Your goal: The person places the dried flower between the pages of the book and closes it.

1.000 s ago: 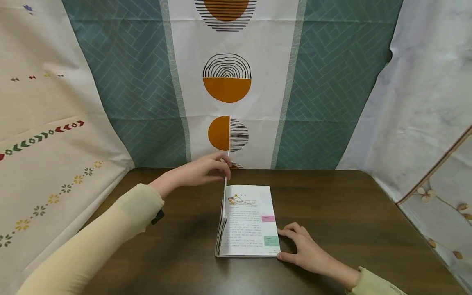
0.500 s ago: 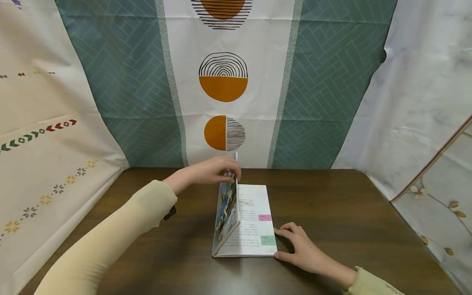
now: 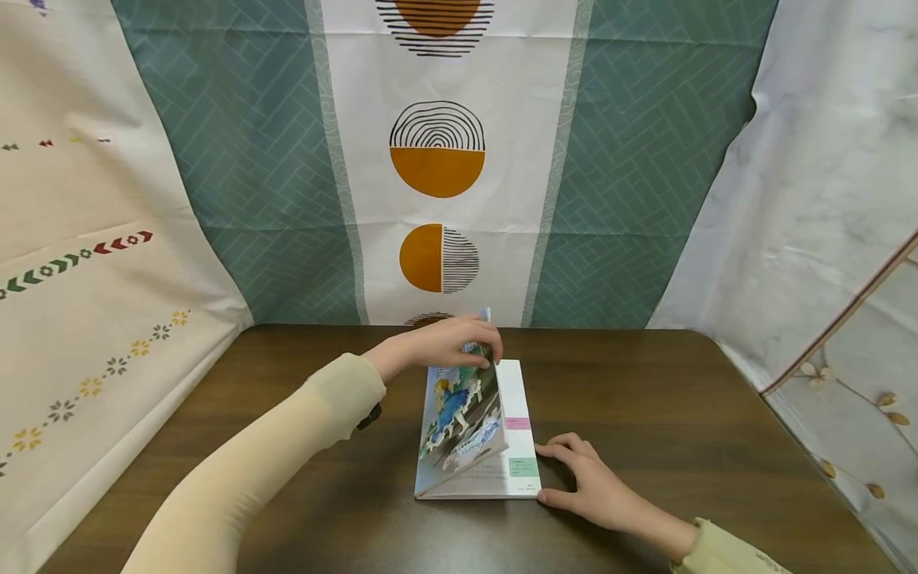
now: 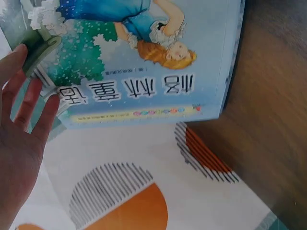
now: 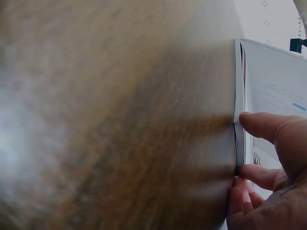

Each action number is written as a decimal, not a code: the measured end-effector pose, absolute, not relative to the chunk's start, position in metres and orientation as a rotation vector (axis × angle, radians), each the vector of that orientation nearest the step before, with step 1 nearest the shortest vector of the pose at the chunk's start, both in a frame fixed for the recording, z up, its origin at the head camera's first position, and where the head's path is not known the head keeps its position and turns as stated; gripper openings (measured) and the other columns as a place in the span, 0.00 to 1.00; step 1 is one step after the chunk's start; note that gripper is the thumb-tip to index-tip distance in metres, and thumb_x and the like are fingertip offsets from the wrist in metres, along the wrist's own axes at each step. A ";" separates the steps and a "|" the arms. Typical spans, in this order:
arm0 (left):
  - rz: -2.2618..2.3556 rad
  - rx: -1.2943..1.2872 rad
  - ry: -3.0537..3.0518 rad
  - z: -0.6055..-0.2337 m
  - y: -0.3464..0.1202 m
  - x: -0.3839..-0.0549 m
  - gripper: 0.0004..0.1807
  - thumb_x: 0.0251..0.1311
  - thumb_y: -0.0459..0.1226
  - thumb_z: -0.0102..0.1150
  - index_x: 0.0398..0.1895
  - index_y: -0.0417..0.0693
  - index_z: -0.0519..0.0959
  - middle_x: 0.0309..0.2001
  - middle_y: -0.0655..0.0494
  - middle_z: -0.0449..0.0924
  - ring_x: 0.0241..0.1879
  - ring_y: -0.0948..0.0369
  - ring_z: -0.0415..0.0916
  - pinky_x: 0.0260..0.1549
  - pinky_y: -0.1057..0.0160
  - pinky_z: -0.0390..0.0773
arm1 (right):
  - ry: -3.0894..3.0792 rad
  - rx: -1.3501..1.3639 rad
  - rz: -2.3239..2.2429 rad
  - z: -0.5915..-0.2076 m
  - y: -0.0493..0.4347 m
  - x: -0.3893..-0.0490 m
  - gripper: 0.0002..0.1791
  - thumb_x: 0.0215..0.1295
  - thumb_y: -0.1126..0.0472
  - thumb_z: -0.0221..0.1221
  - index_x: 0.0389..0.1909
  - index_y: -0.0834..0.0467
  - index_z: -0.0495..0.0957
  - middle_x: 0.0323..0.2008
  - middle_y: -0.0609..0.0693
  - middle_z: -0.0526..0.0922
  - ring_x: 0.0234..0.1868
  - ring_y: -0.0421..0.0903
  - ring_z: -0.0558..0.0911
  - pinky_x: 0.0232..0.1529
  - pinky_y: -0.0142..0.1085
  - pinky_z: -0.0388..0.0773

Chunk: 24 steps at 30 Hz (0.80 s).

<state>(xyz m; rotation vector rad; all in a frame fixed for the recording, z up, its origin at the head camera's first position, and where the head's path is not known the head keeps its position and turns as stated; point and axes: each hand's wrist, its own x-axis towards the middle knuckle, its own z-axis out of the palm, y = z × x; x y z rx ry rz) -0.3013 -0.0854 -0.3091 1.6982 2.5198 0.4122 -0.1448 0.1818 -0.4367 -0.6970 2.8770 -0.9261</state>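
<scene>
A picture-covered paperback book (image 3: 462, 414) lies on the table with its cover and a block of leaves raised and tilted over to the right. The left hand (image 3: 455, 341) grips the far part of this raised edge. In the left wrist view, the blue front cover (image 4: 144, 91) shows a drawn figure and large characters, with the fingers at its corner. Beneath, part of a printed page (image 3: 526, 470) with pink and green labels shows. The right hand (image 3: 598, 490) rests on the table, its thumb and forefinger touching the book's right edge, as the right wrist view also shows.
The dark wooden table (image 3: 645, 406) extends around the book on all sides. Behind it hangs a patterned green and white cloth (image 3: 631, 159). A pale cloth (image 3: 107, 239) drapes at the left, and a marble-patterned one (image 3: 846, 199) at the right.
The left hand has swung the raised cover and leaves from upright over to the right, so the cover picture now shows and less page is visible. The right hand stays at the edge.
</scene>
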 end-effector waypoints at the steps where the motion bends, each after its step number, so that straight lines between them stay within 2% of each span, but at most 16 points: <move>1: 0.404 1.703 2.515 -0.311 -0.082 -0.302 0.06 0.67 0.39 0.60 0.45 0.53 0.81 0.46 0.62 0.80 0.48 0.62 0.69 0.55 0.60 0.69 | 2.871 -0.692 -0.931 -0.436 0.183 -0.145 0.34 0.57 0.44 0.69 0.62 0.55 0.76 0.56 0.47 0.72 0.59 0.49 0.70 0.54 0.49 0.74; 7: 0.365 1.714 2.462 -0.326 -0.063 -0.306 0.08 0.68 0.40 0.58 0.47 0.52 0.81 0.48 0.60 0.79 0.48 0.63 0.70 0.59 0.59 0.66 | 2.837 -0.720 -0.972 -0.433 0.186 -0.144 0.33 0.59 0.43 0.67 0.61 0.55 0.76 0.56 0.50 0.72 0.57 0.50 0.71 0.52 0.44 0.75; 10: 0.349 1.721 2.447 -0.333 -0.055 -0.307 0.08 0.68 0.40 0.58 0.46 0.53 0.81 0.48 0.61 0.79 0.48 0.62 0.68 0.56 0.59 0.67 | 2.833 -0.718 -0.983 -0.433 0.187 -0.145 0.32 0.59 0.43 0.67 0.61 0.54 0.77 0.55 0.49 0.72 0.56 0.49 0.72 0.52 0.42 0.75; 14: 0.316 1.727 2.430 -0.344 -0.045 -0.309 0.07 0.68 0.41 0.58 0.46 0.54 0.81 0.48 0.62 0.79 0.46 0.61 0.64 0.47 0.64 0.66 | 2.846 -0.712 -0.986 -0.435 0.186 -0.147 0.31 0.58 0.45 0.68 0.60 0.53 0.77 0.55 0.48 0.72 0.55 0.48 0.72 0.52 0.40 0.75; 24: 0.208 1.687 2.425 -0.367 -0.028 -0.313 0.05 0.67 0.44 0.59 0.44 0.60 0.80 0.48 0.66 0.78 0.48 0.62 0.66 0.46 0.69 0.68 | 2.829 -0.699 -0.980 -0.435 0.187 -0.148 0.32 0.58 0.43 0.68 0.60 0.56 0.78 0.56 0.49 0.72 0.56 0.49 0.72 0.51 0.40 0.74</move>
